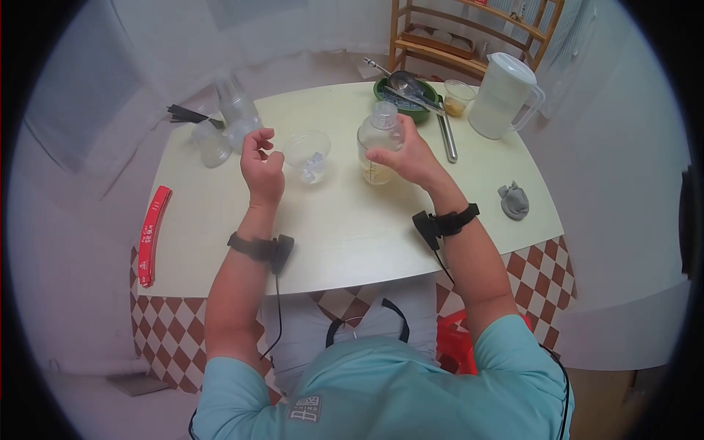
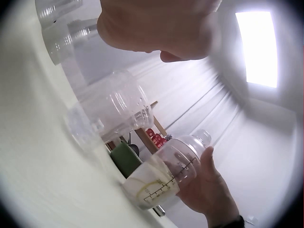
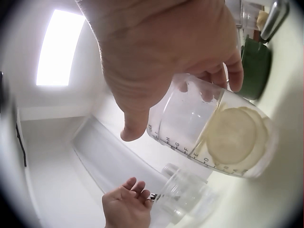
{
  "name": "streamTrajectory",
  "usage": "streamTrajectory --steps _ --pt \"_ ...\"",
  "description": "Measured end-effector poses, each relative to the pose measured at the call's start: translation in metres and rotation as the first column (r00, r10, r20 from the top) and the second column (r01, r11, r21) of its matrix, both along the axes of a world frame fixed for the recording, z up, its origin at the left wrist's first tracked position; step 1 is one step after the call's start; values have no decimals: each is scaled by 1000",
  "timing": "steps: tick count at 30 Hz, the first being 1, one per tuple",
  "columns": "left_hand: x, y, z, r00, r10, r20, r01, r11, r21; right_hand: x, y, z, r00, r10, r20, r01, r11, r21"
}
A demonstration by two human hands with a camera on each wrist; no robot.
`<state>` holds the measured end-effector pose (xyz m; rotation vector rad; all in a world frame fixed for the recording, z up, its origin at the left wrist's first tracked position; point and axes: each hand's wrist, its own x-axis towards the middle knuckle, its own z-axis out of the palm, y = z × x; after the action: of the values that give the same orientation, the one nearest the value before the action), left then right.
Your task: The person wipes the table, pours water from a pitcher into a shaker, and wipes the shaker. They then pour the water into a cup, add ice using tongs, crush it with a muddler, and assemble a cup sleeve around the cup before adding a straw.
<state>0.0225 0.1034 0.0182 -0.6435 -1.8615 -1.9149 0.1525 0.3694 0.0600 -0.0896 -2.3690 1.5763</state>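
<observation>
My right hand (image 1: 415,155) grips the side of a clear shaker bottle (image 1: 370,138), thumb on the near side and fingers round the far side. The shaker stands upright with its clear top on. In the right wrist view, pale round lemon-like slices (image 3: 232,135) sit in liquid at its base, below printed measuring marks. My left hand (image 1: 262,172) is raised over the left of the table, fingers loosely curled and holding nothing. Just right of it stands a clear plastic cup (image 1: 297,150) with ice cubes (image 1: 314,167) inside.
Clear containers (image 1: 238,110) and black strips (image 1: 192,114) stand back left; a red printed strip (image 1: 151,235) lies left. Behind the shaker are a green basket (image 1: 419,116) with utensils, a metal rod (image 1: 448,136), a small cup (image 1: 458,92) and a pitcher (image 1: 501,99). A grey cloth (image 1: 515,202) lies right.
</observation>
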Motion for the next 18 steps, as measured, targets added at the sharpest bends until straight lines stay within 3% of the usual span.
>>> streamTrajectory --steps 2,4,6,7,10,12,18 --pt "14 16 16 992 -60 -115 51 995 -80 -6 5 -11 999 29 -42 -30 999 -18" --pt "27 37 36 985 -119 -124 99 983 -154 -10 8 -21 995 60 -77 -63 997 -36" --pt "47 63 61 941 -295 -163 222 907 -359 -10 6 -27 980 100 -174 -127 980 -152" --pt "49 77 65 940 -303 -158 230 903 -363 -10 7 -29 981 92 -171 -120 980 -158" --pt "51 111 75 928 -364 -81 286 834 -472 -13 8 -36 979 81 -187 -119 972 -202" --pt "54 125 84 911 -380 158 399 720 -569 -16 8 -42 971 72 -227 -124 966 -225" --pt "46 141 64 920 -352 174 392 849 -354 -15 10 -46 982 76 -174 -109 976 -186"
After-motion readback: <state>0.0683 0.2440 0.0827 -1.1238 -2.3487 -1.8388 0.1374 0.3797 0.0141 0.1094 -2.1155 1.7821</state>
